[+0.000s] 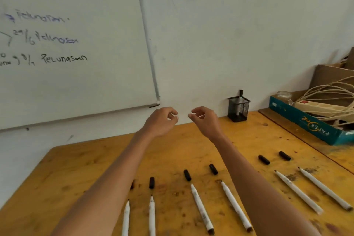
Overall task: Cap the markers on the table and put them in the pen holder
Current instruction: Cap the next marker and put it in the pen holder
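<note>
Six uncapped white markers lie in a loose row along the near edge of the table: two on the left [126, 216] [152, 214], two in the middle [202, 209] [236, 207], and two off to the right [298, 191] [325, 188]. Each one has its black cap sitting just beyond its tip, not touching, e.g. [152, 182], [187, 175], [213, 169], [264, 159] and [284, 155]; the leftmost cap [132, 185] is mostly hidden behind the left forearm. The black mesh pen holder [238, 109] stands at the far edge against the wall, with one capped marker [240, 99] standing in it.

The yellow wooden table [86, 168] is scuffed and stained all over. Behind it is a white wall with a whiteboard [76, 44] leaning on the left, handwriting on it. Far right there's a teal Paper One box [306, 120] with a power strip [321, 106] and a tangle of cream cords [329, 90], plus cardboard behind.

Both arms are stretched forward over the table. The left hand [162, 120] and right hand [206, 120] hover up near the wall, close together, fingers loosely curled, and neither is holding anything.
</note>
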